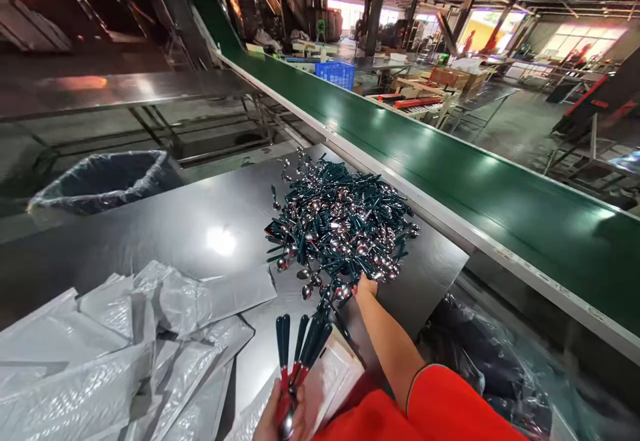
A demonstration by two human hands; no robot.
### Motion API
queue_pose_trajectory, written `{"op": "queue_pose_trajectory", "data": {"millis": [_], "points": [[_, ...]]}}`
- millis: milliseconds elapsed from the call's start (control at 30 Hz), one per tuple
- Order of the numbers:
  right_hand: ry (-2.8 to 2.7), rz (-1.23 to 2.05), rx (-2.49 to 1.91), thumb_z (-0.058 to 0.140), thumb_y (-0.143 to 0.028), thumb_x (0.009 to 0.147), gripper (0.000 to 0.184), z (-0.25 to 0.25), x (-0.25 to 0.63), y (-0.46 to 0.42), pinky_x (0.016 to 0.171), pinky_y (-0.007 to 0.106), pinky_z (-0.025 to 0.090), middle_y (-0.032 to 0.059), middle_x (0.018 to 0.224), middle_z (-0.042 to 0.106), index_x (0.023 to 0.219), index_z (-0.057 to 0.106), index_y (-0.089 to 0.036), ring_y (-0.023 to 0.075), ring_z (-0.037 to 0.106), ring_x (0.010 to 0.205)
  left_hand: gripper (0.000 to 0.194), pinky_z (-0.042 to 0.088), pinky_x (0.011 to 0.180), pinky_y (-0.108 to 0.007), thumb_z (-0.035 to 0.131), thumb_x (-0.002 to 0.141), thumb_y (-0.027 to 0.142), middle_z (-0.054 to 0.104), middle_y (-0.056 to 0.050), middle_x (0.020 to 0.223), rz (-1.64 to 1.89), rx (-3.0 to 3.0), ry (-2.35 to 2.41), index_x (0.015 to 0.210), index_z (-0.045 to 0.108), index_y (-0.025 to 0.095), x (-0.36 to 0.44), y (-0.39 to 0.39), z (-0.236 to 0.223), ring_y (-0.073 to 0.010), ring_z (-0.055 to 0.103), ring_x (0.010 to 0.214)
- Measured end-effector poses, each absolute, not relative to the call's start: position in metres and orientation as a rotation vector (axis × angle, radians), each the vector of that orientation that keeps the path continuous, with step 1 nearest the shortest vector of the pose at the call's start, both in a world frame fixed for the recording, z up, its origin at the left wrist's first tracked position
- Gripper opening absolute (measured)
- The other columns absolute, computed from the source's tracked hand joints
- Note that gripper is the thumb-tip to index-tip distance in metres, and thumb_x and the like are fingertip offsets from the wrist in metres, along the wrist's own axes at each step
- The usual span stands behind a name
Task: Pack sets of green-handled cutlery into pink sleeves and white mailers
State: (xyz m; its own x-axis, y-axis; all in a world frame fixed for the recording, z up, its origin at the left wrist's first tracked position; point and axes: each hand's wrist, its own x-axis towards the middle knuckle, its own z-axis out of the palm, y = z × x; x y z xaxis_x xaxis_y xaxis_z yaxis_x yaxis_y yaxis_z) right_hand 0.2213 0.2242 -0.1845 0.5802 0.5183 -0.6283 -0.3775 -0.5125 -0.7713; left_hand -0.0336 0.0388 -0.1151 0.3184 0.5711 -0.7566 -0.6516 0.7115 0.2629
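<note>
Spoons [300, 354] fill left hand [279, 415], right hand [365, 286] touches heap [337, 224].

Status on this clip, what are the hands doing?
Left hand holding dark-green-handled spoons; right hand touching the spoon pile; bubble mailers off to the left.

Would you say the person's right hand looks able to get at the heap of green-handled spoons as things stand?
Yes, it seems so: the right hand is already at the near edge of the heap of green-handled spoons, with nothing in between. The far side would probably take a longer stretch across the heap.
</note>
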Motion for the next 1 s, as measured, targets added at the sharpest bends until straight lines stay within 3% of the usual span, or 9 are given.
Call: {"op": "queue_pose_trajectory", "data": {"millis": [167, 267, 333, 400, 467, 533, 633, 800, 1000], "points": [[-0.192, 1.151, -1.893, 0.057, -0.036, 0.096, 0.028, -0.165, 0.226, 0.199, 0.066, 0.029, 0.056, 0.0045, 0.100, 0.065, 0.112, 0.060, -0.015, 0.0132, 0.064, 0.077, 0.024, 0.022, 0.027, -0.013, 0.068, 0.082, 0.039, 0.052, 0.003, 0.058, 0.840, -0.285, 0.937, 0.085, 0.061, 0.016, -0.031, 0.044, -0.111, -0.0007, 0.028, 0.029], [-0.445, 1.175, -1.843, 0.050, -0.042, 0.097, 0.027, -0.144, 0.222, 0.159, 0.046, 0.020, 0.042, -0.0037, 0.074, 0.058, 0.101, 0.058, -0.016, 0.0065, 0.048, 0.050, 0.021, 0.022, 0.029, -0.010, 0.049, 0.094, 0.030, 0.053, 0.001, 0.059, 0.896, -0.424, 0.962, 0.085, 0.059, 0.014, -0.028, 0.053, -0.098, -0.0011, 0.034, 0.032], [-0.636, 1.233, -1.765, 0.050, -0.048, 0.093, 0.029, -0.126, 0.217, 0.130, 0.040, 0.019, 0.032, -0.0083, 0.059, 0.049, 0.095, 0.056, -0.020, 0.0064, 0.036, 0.041, 0.027, 0.023, 0.029, -0.010, 0.045, 0.096, 0.029, 0.050, 0.002, 0.054, 0.877, -0.434, 1.028, 0.079, 0.058, 0.013, -0.024, 0.060, -0.088, -0.0016, 0.034, 0.032], [-0.932, 1.328, -1.657, 0.059, -0.051, 0.085, 0.030, -0.105, 0.213, 0.109, 0.044, 0.021, 0.035, -0.0076, 0.055, 0.051, 0.091, 0.059, -0.021, 0.0088, 0.042, 0.044, 0.032, 0.024, 0.028, -0.011, 0.046, 0.097, 0.032, 0.049, 0.002, 0.049, 0.844, -0.378, 1.133, 0.075, 0.058, 0.012, -0.020, 0.067, -0.078, -0.0027, 0.034, 0.030], [-1.545, 1.365, -1.494, 0.064, -0.047, 0.083, 0.028, -0.086, 0.209, 0.100, 0.056, 0.023, 0.042, -0.0021, 0.067, 0.063, 0.093, 0.065, -0.021, 0.0136, 0.058, 0.061, 0.034, 0.028, 0.028, -0.013, 0.046, 0.097, 0.033, 0.049, 0.001, 0.045, 0.842, -0.311, 1.224, 0.074, 0.060, 0.011, -0.015, 0.072, -0.068, -0.0047, 0.037, 0.029], [-2.315, 1.206, -1.288, 0.061, -0.043, 0.089, 0.023, -0.070, 0.204, 0.102, 0.064, 0.025, 0.043, 0.0032, 0.086, 0.070, 0.097, 0.069, -0.022, 0.0174, 0.064, 0.077, 0.031, 0.040, 0.033, -0.017, 0.048, 0.096, 0.032, 0.055, 0.000, 0.046, 0.868, -0.265, 1.266, 0.078, 0.062, 0.011, -0.010, 0.074, -0.060, -0.0088, 0.046, 0.032], [-2.992, 0.764, -1.128, 0.058, -0.045, 0.093, 0.026, -0.056, 0.195, 0.112, 0.056, 0.024, 0.037, 0.0052, 0.089, 0.071, 0.098, 0.070, -0.022, 0.0164, 0.064, 0.073, 0.025, 0.054, 0.046, -0.026, 0.050, 0.095, 0.029, 0.065, -0.004, 0.054, 0.896, -0.223, 1.290, 0.086, 0.064, 0.011, -0.005, 0.069, -0.053, -0.0158, 0.062, 0.044], [-3.065, 0.256, -0.991, 0.049, -0.057, 0.095, 0.042, -0.052, 0.178, 0.120, 0.048, 0.025, 0.028, 0.0037, 0.083, 0.067, 0.090, 0.068, -0.020, 0.0127, 0.056, 0.060, 0.022, 0.054, 0.048, -0.028, 0.059, 0.091, 0.029, 0.076, -0.013, 0.075, 0.779, -0.242, 1.204, 0.096, 0.066, 0.008, -0.003, 0.056, -0.065, -0.0221, 0.071, 0.058], [-2.912, 0.054, -0.730, 0.046, -0.051, 0.098, 0.042, -0.061, 0.172, 0.138, 0.047, 0.027, 0.024, 0.0016, 0.074, 0.060, 0.076, 0.064, -0.020, 0.0117, 0.048, 0.058, 0.029, 0.057, 0.054, -0.035, 0.060, 0.091, 0.035, 0.074, -0.013, 0.071, 0.662, -0.342, 1.101, 0.089, 0.065, 0.007, -0.003, 0.052, -0.083, -0.0235, 0.069, 0.058]]}}
